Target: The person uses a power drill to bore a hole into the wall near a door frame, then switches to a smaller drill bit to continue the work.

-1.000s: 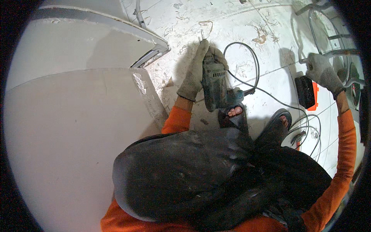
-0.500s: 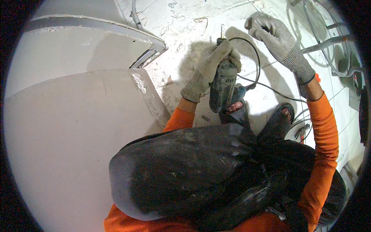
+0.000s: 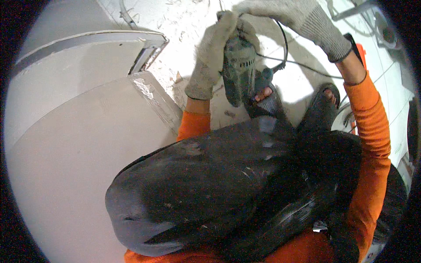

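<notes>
A dusty, dark corded power drill (image 3: 239,72) is held with its front end pointing to the top of the view. My left hand (image 3: 210,57), in a pale knit glove, wraps round the front of its body. At the top edge a thin bit (image 3: 222,5) shows beyond the drill's nose. My gloved right hand (image 3: 289,15) reaches over from the right, its fingers pressed together beside that nose. Whatever these fingertips pinch, if anything, is hidden. The black power cord (image 3: 286,41) loops to the right of the drill.
A large pale board (image 3: 83,144) fills the left side, with a chipped edge near the metal-framed panel corner (image 3: 151,44). Debris litters the white floor (image 3: 184,19). My sandalled feet (image 3: 322,103) are below the drill. Metal tubing (image 3: 351,11) stands at upper right.
My right hand has moved left, from apart to beside the drill's nose. In the view, the drill and my left hand sit higher and slightly further left; the whole scene has also shifted.
</notes>
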A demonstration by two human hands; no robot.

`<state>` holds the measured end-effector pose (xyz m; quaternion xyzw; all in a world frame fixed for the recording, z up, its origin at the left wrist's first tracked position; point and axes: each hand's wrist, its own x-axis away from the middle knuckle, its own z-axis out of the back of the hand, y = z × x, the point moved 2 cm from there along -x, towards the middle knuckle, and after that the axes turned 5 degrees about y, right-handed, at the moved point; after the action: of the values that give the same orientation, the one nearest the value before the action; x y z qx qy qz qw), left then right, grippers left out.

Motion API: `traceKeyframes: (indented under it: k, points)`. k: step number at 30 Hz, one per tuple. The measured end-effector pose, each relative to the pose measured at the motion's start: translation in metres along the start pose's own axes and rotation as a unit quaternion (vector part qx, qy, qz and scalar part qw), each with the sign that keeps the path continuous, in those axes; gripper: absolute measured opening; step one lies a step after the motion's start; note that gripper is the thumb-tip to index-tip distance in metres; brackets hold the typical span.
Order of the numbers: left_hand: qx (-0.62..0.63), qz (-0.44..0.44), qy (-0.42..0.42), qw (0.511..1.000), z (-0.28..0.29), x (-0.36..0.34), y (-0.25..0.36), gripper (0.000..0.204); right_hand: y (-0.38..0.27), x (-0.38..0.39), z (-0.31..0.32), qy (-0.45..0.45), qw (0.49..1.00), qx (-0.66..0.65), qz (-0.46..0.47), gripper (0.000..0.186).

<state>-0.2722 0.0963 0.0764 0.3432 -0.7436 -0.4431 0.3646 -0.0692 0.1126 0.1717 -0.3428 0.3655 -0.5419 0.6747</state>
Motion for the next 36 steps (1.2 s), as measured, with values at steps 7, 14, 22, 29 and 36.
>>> traceKeyframes:
  k: [7, 14, 22, 29, 36]
  points:
    - [0.051, 0.051, 0.024, 0.997, -0.023, 0.009, 0.021, 0.059, -0.011, -0.006, -0.02, 0.017, 0.977, -0.196, -0.085, 0.017]
    - [0.093, 0.03, 0.073, 0.993, -0.029, 0.008, 0.003, 0.064, -0.002, 0.0, -0.025, 0.037, 0.993, -0.116, -0.007, 0.019]
    - [0.051, 0.018, 0.048, 0.997, -0.022, 0.007, 0.008, 0.064, 0.0, -0.005, -0.03, 0.015, 0.992, -0.122, 0.043, 0.018]
    - [0.07, 0.013, 0.074, 0.995, -0.017, 0.004, 0.001, 0.062, 0.0, -0.007, -0.03, 0.001, 0.991, -0.12, 0.063, 0.017]
    - [0.091, 0.014, 0.033, 0.995, -0.009, 0.002, -0.001, 0.061, 0.0, -0.011, -0.03, -0.011, 0.99, -0.119, 0.079, 0.017]
